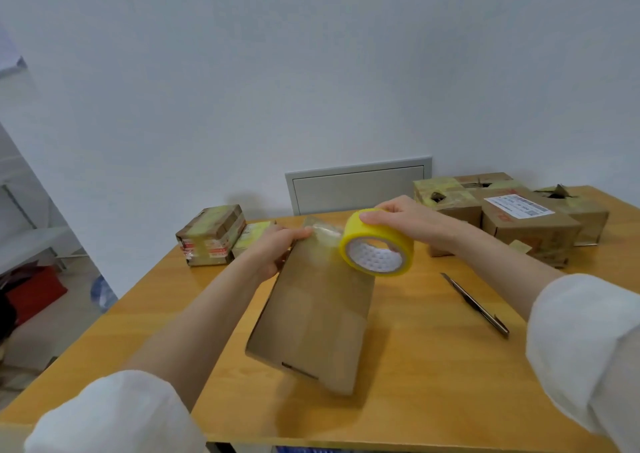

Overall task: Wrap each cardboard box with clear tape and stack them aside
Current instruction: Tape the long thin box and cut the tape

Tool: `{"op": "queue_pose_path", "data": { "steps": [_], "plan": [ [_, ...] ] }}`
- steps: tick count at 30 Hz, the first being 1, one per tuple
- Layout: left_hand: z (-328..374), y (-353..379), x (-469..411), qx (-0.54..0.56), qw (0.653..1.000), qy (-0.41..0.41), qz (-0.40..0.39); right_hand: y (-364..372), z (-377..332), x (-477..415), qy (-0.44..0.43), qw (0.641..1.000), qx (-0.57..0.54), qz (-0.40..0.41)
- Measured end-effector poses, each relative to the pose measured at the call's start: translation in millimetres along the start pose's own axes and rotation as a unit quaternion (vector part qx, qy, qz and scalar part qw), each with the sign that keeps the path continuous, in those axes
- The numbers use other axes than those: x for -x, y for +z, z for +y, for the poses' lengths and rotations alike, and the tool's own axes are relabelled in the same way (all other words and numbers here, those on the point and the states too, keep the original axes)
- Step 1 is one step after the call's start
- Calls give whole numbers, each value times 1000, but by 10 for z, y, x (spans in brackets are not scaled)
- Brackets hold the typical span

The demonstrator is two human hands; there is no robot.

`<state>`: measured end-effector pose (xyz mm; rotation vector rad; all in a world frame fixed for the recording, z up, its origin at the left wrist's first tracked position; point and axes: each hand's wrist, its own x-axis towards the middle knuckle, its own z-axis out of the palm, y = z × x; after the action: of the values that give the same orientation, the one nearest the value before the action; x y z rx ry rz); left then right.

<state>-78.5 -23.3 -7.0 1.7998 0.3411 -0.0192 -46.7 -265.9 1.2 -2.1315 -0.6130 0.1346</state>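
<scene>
A tall plain cardboard box (315, 314) stands tilted in the middle of the wooden table (433, 366). My left hand (273, 248) grips its upper left edge, thumb on the end of a clear tape strip (325, 233) stuck near the top. My right hand (405, 220) holds the yellow tape roll (377, 243) from above, just right of the box top, with the strip stretched between roll and box.
Two taped boxes (211, 234) sit at the table's back left. Several more cardboard boxes (526, 220), one with a white label, crowd the back right. A utility knife (474, 302) lies on the table right of the box. A wall panel (356, 184) is behind.
</scene>
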Motion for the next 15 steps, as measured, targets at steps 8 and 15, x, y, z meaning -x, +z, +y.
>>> {"op": "queue_pose_path", "data": {
  "steps": [8,15],
  "plan": [
    [-141,-113,-19,58,998,-25,-20,-57,413,165,79,978,192,-27],
    [-201,-166,-48,94,994,-47,-34,15,445,80,85,971,223,-10]
  ]
}}
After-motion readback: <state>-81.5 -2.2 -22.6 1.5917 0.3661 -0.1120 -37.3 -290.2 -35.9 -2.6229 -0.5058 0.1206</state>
